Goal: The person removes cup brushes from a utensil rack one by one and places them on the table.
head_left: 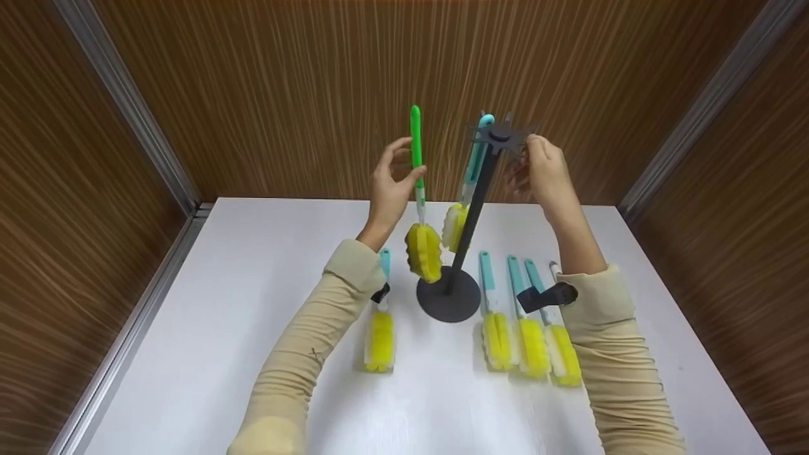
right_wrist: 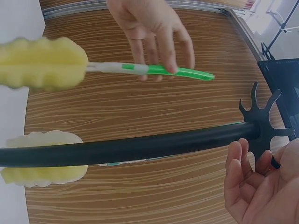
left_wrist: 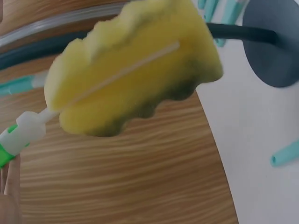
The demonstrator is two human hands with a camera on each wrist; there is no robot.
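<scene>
The fingers and thumb of the left hand are pinching the slim green plastic handle of a bottle brush with a yellow wavy sponge head, holding it upright so the sponge is hanging just above the round base of a dark grey metal hanging stand. This stand, near the middle of the white table, is the landmark here. The right hand is touching the spiky hook disc at the top of the stand; from the right wrist view its fingers are lying loosely curled beside the disc, and whether they are actually gripping it is hard to tell.

One teal-handled brush is already hanging from the stand, on its left side. To the right of the base, three more teal-handled yellow sponge brushes are lying side by side on the table. To the left of the base, another one is lying alone, partly under the left forearm.

The stand is looking tilted. If the right hand is pushing or letting go unevenly, the stand could be tipping over, and the swinging green brush could be knocking the hanging one off its hook.
</scene>
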